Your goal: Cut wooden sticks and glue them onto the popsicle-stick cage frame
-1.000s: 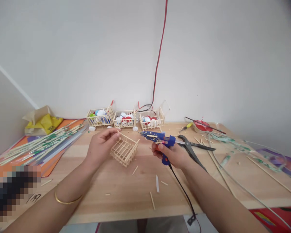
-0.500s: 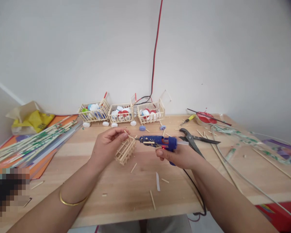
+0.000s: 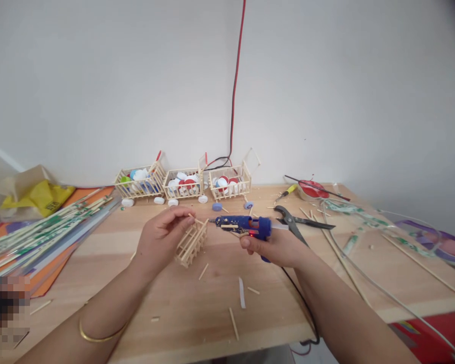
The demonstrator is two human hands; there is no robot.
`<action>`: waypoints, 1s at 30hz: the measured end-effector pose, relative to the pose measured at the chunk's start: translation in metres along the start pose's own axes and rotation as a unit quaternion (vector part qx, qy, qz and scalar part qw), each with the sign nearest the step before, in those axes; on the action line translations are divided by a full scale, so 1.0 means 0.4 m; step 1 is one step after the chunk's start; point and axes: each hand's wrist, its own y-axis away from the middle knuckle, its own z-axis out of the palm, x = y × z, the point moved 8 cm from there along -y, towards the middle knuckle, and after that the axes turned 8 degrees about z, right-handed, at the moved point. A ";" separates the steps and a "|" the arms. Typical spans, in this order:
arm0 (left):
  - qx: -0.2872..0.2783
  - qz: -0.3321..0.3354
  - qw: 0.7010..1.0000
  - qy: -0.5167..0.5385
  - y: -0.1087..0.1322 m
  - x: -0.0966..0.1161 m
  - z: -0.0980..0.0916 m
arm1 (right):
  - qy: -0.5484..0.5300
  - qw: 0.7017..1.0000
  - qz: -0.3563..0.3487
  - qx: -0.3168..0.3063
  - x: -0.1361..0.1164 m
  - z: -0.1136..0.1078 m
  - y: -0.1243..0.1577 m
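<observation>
My left hand (image 3: pixel 163 237) is closed, thumb and fingertips pinching the upper end of a small frame of wooden sticks (image 3: pixel 192 243), which is tilted over the table. My right hand (image 3: pixel 275 245) is wrapped round a blue hot glue gun (image 3: pixel 242 225) with a small red light lit on its side. The gun's nozzle points left and is at the frame's upper right corner; whether it touches the wood I cannot tell. A clear glue stick (image 3: pixel 281 226) protrudes from the gun's rear.
Several stick carts stand by the wall, including one cart (image 3: pixel 227 183) holding bottle caps. Dark-handled pliers-like cutters (image 3: pixel 293 222), a yellow-handled knife (image 3: pixel 286 193) and a red bowl (image 3: pixel 314 189) lie right. Bundled sticks (image 3: pixel 60 222) are left. The gun's black cord (image 3: pixel 303 298) hangs over the edge.
The whole view has shifted slightly, so things appear farther left and a little lower. Both hands keep their holds, and the nozzle stays at the frame's corner.
</observation>
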 end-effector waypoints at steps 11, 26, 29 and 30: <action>-0.007 0.041 0.997 -0.063 -0.002 0.017 -0.009 | -0.014 0.999 0.039 0.008 0.029 0.000 -0.010; -0.048 0.051 0.996 -0.063 -0.110 0.062 0.026 | -0.049 0.997 0.055 0.000 0.051 0.010 -0.024; -0.059 0.051 0.996 -0.052 -0.104 0.046 0.041 | -0.042 0.997 0.062 -0.002 0.057 0.011 -0.023; -0.057 0.048 0.996 -0.046 -0.102 0.039 0.043 | -0.040 0.997 0.065 -0.002 0.059 0.011 -0.022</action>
